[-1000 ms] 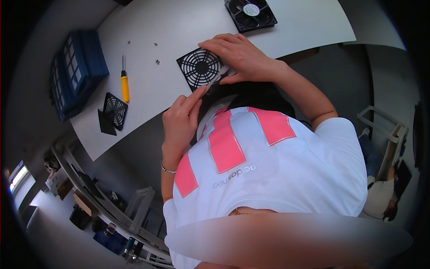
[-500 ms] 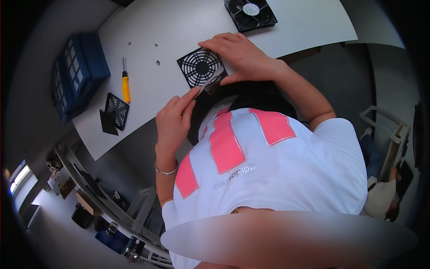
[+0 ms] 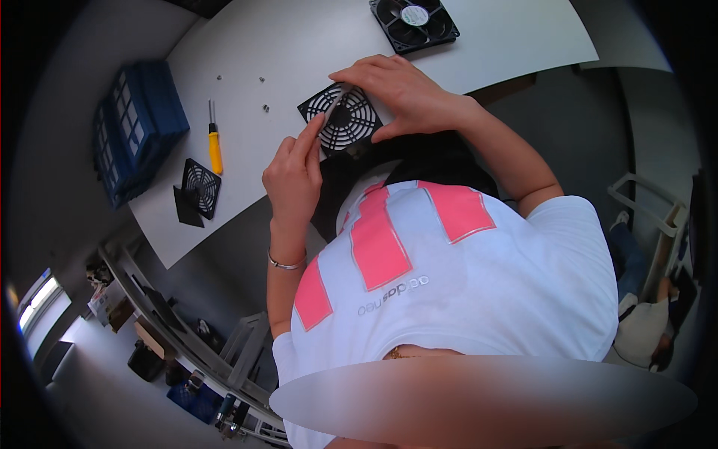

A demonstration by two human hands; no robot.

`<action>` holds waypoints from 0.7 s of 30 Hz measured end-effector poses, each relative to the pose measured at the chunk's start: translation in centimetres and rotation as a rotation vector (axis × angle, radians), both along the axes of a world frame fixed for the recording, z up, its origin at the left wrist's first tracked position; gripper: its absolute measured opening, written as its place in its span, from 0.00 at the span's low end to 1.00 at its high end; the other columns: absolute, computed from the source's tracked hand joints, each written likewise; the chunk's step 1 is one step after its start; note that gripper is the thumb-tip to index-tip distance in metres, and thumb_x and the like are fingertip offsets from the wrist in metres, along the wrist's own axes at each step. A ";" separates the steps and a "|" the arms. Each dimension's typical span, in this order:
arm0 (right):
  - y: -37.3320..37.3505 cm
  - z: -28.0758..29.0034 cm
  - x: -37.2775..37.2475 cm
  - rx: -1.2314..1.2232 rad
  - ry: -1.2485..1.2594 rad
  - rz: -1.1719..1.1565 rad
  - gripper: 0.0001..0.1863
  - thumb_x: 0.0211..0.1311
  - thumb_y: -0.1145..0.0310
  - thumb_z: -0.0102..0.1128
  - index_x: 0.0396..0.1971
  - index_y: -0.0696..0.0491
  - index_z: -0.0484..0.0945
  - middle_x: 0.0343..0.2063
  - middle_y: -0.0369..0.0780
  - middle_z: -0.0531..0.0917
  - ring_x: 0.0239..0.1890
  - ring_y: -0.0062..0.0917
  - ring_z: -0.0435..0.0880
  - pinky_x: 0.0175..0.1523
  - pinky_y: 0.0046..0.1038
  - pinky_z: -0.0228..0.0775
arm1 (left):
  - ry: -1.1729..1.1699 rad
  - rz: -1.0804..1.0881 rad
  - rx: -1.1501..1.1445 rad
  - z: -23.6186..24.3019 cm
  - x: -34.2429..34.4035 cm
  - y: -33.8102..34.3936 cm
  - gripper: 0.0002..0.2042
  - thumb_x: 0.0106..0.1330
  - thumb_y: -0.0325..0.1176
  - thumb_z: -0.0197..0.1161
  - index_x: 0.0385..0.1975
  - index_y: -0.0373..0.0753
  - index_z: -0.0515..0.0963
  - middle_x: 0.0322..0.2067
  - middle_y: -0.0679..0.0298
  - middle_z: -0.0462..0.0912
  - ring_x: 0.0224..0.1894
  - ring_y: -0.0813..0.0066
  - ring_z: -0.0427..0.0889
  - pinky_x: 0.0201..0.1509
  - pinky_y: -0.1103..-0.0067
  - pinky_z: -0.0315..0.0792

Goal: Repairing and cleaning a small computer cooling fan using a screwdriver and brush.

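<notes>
A square black fan guard (image 3: 348,118) with ring-shaped slots lies at the table's near edge. My right hand (image 3: 404,93) holds its right side, fingers over the far corner and thumb at the near corner. My left hand (image 3: 292,178) is closed round a slim pale tool (image 3: 334,102), perhaps a small brush; its kind is not plain. The tool's tip reaches over the far part of the guard, near my right fingertips. A second black guard (image 3: 200,187) with a flat black square piece (image 3: 187,207) leaning on it lies to the left.
A screwdriver (image 3: 215,150) with a yellow handle lies on the white table (image 3: 262,150). Several small screws (image 3: 265,108) are scattered beyond it. A black fan (image 3: 415,26) sits at the far side. Blue bins (image 3: 142,120) stand at the left edge. Another person (image 3: 642,329) is at far right.
My left hand has moved a little up, and the tool's tip has swung from the guard's near right part to its far edge. My right hand keeps its hold.
</notes>
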State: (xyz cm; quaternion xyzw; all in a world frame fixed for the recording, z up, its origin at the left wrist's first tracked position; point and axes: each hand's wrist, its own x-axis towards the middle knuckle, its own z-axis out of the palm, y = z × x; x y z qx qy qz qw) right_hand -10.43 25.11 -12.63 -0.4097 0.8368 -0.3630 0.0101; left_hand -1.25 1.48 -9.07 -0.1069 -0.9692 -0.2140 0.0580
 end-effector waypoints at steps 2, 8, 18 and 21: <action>-0.1 -0.2 0.1 -0.010 0.001 0.004 0.55 0.33 0.66 0.80 0.68 0.48 0.61 0.58 0.41 0.74 0.64 0.37 0.68 0.67 0.41 0.58 | -0.078 -0.005 0.109 0.1 0.3 0.0 0.18 0.66 0.24 0.61 0.55 0.48 0.80 0.24 0.60 0.78 0.23 0.69 0.75 0.30 0.76 0.71; -0.1 0.0 0.0 0.008 0.006 -0.010 0.53 0.33 0.65 0.79 0.67 0.48 0.63 0.57 0.41 0.75 0.64 0.35 0.68 0.66 0.40 0.59 | -0.072 0.016 0.092 -0.7 0.7 -0.4 0.17 0.67 0.24 0.59 0.55 0.46 0.80 0.26 0.59 0.80 0.24 0.69 0.76 0.32 0.75 0.72; -0.1 0.0 0.2 0.008 0.007 -0.027 0.53 0.34 0.64 0.79 0.67 0.48 0.62 0.57 0.41 0.75 0.64 0.36 0.68 0.65 0.40 0.59 | -0.018 0.078 0.224 -1.4 1.2 -0.8 0.18 0.66 0.24 0.60 0.55 0.48 0.80 0.24 0.60 0.77 0.24 0.66 0.76 0.31 0.73 0.72; -0.3 -0.1 0.3 -0.006 0.024 -0.024 0.53 0.34 0.64 0.79 0.66 0.48 0.63 0.57 0.41 0.74 0.63 0.35 0.68 0.65 0.41 0.59 | -0.039 0.097 0.217 -1.1 1.9 -0.3 0.18 0.66 0.24 0.60 0.56 0.47 0.79 0.25 0.60 0.77 0.24 0.66 0.76 0.32 0.73 0.72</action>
